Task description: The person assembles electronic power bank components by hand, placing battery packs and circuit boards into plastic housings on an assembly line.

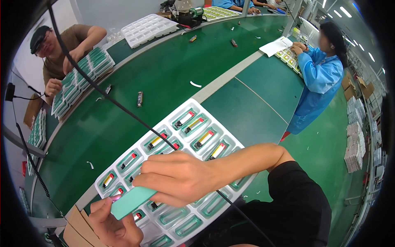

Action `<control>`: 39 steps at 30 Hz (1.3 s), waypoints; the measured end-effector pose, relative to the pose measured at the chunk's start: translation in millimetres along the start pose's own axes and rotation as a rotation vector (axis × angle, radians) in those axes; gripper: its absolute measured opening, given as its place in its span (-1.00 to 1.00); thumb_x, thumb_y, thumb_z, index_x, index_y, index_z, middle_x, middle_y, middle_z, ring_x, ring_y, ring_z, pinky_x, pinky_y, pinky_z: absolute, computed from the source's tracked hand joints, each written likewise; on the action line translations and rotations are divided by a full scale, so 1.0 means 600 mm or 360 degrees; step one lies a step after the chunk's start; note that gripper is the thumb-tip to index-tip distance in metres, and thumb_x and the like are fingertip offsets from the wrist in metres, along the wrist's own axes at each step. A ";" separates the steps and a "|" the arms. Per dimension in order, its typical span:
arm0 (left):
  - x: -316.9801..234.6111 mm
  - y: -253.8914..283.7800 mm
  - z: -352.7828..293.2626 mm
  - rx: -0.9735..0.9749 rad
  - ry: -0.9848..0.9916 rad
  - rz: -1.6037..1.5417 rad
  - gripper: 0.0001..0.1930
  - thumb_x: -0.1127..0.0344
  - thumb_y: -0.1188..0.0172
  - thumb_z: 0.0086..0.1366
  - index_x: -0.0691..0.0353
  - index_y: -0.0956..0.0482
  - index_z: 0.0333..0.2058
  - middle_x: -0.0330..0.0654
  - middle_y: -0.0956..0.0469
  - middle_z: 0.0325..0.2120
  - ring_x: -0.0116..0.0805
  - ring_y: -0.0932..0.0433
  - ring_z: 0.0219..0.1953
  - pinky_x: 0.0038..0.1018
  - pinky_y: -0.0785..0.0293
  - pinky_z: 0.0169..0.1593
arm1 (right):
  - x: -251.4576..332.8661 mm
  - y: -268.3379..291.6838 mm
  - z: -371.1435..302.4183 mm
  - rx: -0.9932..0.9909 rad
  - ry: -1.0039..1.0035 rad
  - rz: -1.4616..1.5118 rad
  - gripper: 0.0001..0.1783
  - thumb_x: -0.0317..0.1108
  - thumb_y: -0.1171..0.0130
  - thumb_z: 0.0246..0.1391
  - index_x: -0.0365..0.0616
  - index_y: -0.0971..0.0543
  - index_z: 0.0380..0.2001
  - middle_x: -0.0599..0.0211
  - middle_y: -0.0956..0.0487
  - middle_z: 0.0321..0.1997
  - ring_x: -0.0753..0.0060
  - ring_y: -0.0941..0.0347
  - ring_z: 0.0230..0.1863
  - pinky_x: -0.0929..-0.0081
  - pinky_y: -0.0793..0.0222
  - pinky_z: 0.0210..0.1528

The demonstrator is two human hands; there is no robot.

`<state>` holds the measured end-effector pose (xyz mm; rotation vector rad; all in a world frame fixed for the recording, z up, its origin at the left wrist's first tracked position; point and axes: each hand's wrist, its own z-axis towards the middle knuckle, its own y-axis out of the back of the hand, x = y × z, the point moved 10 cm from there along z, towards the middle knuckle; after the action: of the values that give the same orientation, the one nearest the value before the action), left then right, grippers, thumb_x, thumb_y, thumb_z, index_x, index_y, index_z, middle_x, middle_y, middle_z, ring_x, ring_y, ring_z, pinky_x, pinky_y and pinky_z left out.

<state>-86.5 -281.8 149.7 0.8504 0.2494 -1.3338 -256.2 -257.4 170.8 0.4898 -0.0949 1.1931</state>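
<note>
A flat, mint-green oblong casing point(133, 201) is held above a white moulded tray point(197, 108). My right hand point(177, 177) reaches over from the right, its fingers closed on the casing's upper end. At the lower end, my left hand point(113, 224) has its fingers curled around the casing, with a small purple glint by a fingertip. Several tray pockets hold small units with a silver or yellow body and a red end, such as one unit point(204, 139). Pockets nearest me hold no such units. My right hand hides the tray's middle.
A black cable point(119, 105) crosses in front of the tray. Behind runs a green conveyor belt point(164, 74) with a few small units point(140, 99) and white scraps. A person point(68, 57) handles stacked trays at left; another in blue point(319, 70) works at right.
</note>
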 end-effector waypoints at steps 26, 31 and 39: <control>0.097 0.114 -0.325 -0.0064 0.1662 0.0040 -0.79 0.50 -0.29 0.11 0.31 -0.54 -0.25 -0.28 -0.55 -0.42 -0.67 -0.38 -0.48 -0.71 -0.27 -0.37 | -0.380 0.296 -0.290 -0.0160 -0.1514 -0.0519 -0.70 -0.18 -0.15 0.14 -0.17 -0.63 -0.19 0.51 -0.47 -0.57 0.73 -0.27 -0.56 0.72 -0.17 -0.49; 0.114 0.136 -0.309 0.0039 0.1460 0.0415 -0.78 0.49 -0.32 0.06 0.29 -0.56 -0.27 -0.29 -0.48 -0.46 -0.66 -0.33 -0.52 -0.69 -0.25 -0.42 | -0.376 0.243 -0.280 0.0121 -0.1512 -0.0653 -0.71 -0.20 -0.14 0.14 -0.23 -0.62 -0.26 0.39 -0.54 -0.55 0.66 -0.37 -0.55 0.64 -0.27 -0.46; 0.125 0.119 -0.264 0.0264 0.1345 0.0745 -0.79 0.50 -0.42 -0.08 0.29 -0.63 -0.40 -0.20 -0.50 -0.52 -0.54 -0.35 -0.64 -0.60 -0.26 -0.54 | -0.388 0.252 -0.279 0.0102 -0.1575 -0.0690 -0.72 -0.25 -0.15 0.11 -0.28 -0.59 -0.28 0.33 -0.50 -0.66 0.61 -0.38 -0.60 0.57 -0.28 -0.49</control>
<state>46.2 -232.8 23.6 1.4847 0.5579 -0.5070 -511.8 -347.7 -6.5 1.0641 -0.7585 0.4458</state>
